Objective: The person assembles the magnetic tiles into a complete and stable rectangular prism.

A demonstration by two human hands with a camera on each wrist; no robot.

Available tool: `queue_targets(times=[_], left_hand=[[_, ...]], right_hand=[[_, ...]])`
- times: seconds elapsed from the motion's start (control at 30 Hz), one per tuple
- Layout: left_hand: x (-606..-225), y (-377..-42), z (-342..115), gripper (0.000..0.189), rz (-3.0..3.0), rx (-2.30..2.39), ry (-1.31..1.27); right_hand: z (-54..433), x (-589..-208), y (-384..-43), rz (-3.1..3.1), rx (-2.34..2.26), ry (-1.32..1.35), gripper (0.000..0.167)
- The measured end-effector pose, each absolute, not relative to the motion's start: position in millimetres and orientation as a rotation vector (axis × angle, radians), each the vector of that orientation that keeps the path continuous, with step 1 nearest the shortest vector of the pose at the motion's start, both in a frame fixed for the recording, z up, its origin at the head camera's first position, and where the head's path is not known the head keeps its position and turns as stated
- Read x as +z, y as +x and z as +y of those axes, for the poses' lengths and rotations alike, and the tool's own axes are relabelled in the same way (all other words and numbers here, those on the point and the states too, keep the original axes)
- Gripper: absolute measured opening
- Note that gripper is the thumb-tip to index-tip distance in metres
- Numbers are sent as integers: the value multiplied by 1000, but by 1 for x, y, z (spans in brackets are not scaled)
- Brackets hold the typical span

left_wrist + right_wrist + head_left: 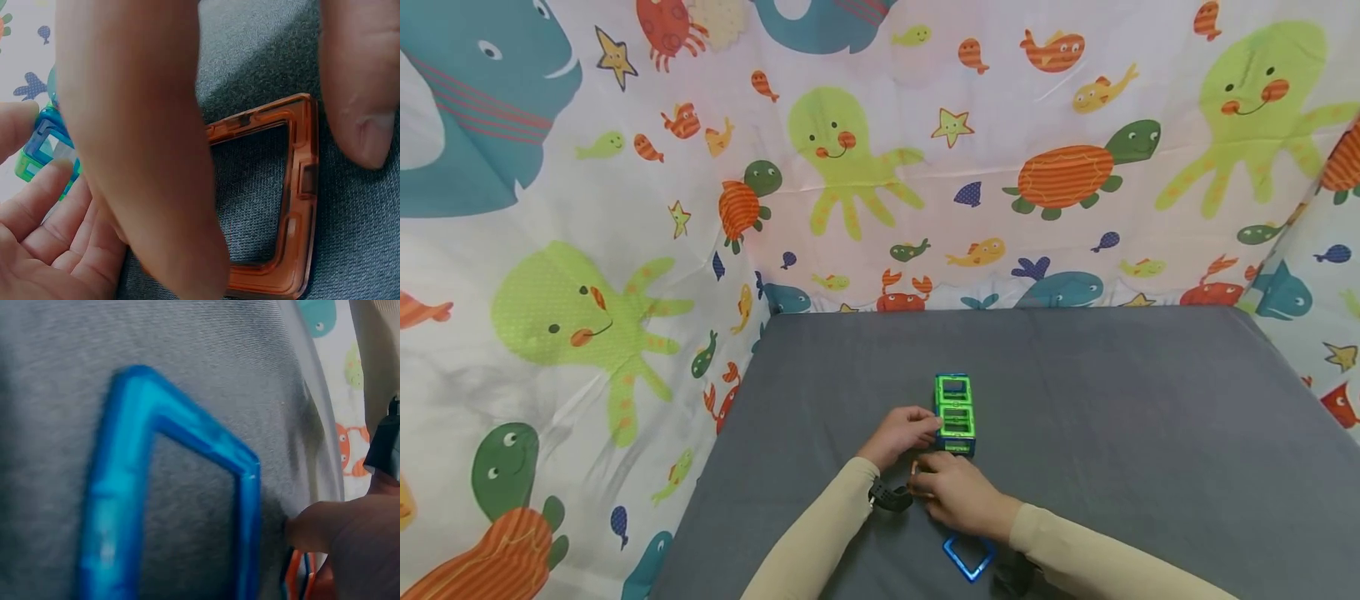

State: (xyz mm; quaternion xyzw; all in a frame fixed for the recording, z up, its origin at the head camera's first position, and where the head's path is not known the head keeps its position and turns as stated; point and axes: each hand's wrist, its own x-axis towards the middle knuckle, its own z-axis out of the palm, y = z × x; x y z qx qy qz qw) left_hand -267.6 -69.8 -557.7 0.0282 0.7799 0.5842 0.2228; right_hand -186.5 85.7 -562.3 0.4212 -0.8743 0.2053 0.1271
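A long block of green and blue magnetic tiles [955, 417] lies ahead of both hands. My left hand [906, 435] grips its near left side, with thumb and fingertips on a blue frame in the left wrist view. Close to it, my right hand [962, 493] holds an orange square magnetic tile [303, 200] by its fingers. One large finger hides the tile's left part in the left wrist view, and only a sliver shows from the head. Below the right hand, a blue square magnetic tile [970, 557] lies on the cloth.
A dark grey cloth [1112, 417] covers the table. Curtains [880, 167] printed with sea animals hang behind it and along both sides. Black straps sit on both wrists, the left one [891, 497] close to the right hand's fingers.
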Motion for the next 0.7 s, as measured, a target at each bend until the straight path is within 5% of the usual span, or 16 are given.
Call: queue_targets(times=[0.7], left_hand=[[-561, -269, -72, 36, 2115, 1626, 102]], right_hand=[[106, -543, -179, -2663, 618, 1305, 5]])
